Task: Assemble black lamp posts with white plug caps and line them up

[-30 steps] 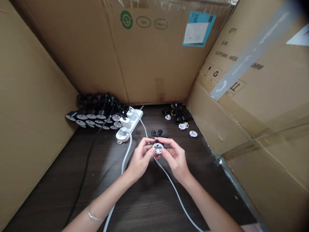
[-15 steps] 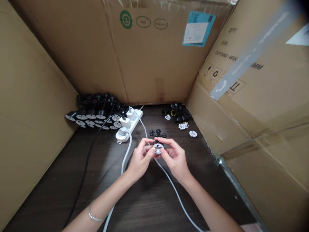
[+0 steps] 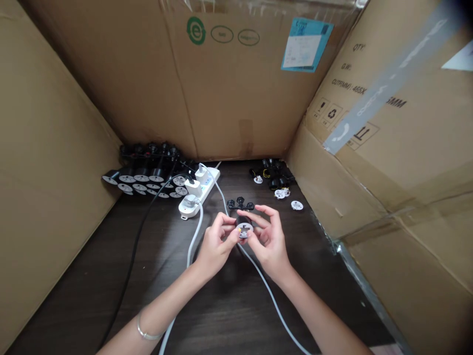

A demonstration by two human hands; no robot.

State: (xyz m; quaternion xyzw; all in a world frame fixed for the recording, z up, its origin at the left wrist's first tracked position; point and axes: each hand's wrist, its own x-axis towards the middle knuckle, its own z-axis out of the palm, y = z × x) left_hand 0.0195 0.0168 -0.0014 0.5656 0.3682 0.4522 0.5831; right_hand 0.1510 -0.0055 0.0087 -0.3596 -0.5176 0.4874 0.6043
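Note:
Both hands hold a short black cylinder with a white round end cap facing me. My left hand pinches its left side, with the thumb on the cap's edge beside a small yellow spot. The thumb of my right hand presses the cap's lower right edge. My right index finger is raised towards a black frame with three hexagonal rings, just behind the cylinder. Whether frame and cylinder are joined is hidden by my fingers.
At the left back lie stacked black cylinders with white ends. A white power strip carries several plugs; its cables cross the dark table. Loose white discs and black parts lie at the right back. Cardboard boxes wall three sides.
My right index finger has lifted off the cylinder and spread upward. The held cylinder has shifted slightly right and down, and more of its black side shows.

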